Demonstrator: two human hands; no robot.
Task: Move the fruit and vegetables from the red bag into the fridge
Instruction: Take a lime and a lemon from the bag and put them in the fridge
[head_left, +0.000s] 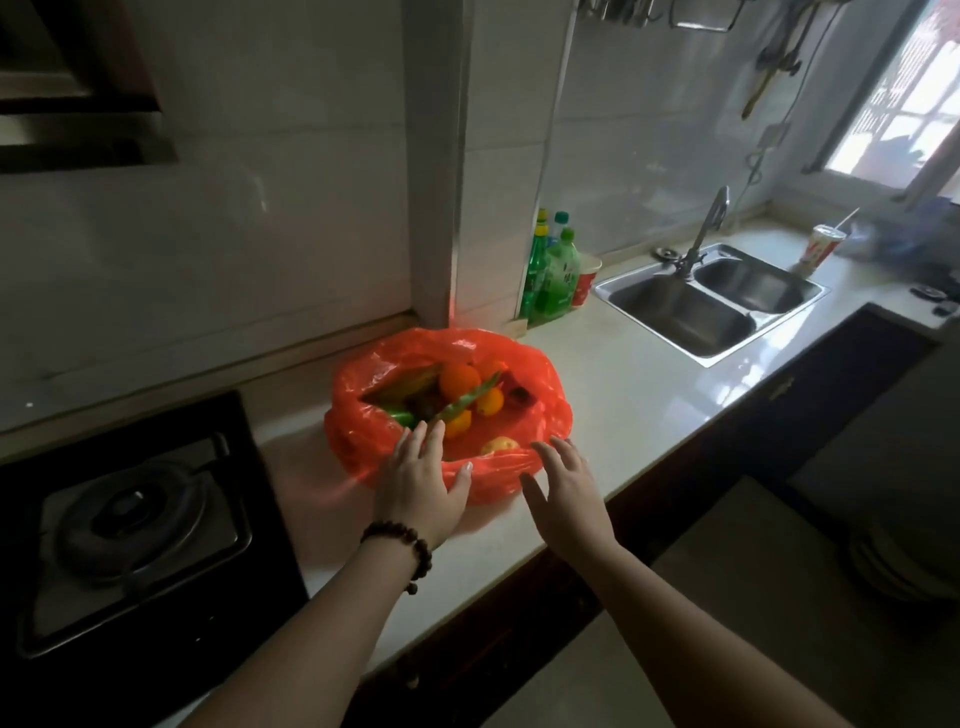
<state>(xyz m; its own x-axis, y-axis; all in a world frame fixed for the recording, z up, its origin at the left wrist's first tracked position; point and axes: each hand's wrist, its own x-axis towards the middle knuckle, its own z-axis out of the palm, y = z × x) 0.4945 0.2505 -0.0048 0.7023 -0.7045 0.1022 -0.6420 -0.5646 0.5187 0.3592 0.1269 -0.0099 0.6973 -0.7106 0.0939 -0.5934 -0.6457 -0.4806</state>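
A pale kitchen counter (649, 395) runs between a gas stove (140, 525) and a steel sink (711, 301). On it sits an open red bag (524, 374) holding oranges (460, 379) and green vegetables (467, 400). The left hand (421, 483) rests spread on its near rim; the right hand (563, 488), fingers spread, is at the rim beside it.

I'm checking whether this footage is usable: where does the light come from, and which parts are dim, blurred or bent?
Head view: daylight enters through the window at upper right, glaring on the counter; the stove side is dim; the red bag is well lit; wide-angle bending curves the wall edges; the far right corner looks hazy.
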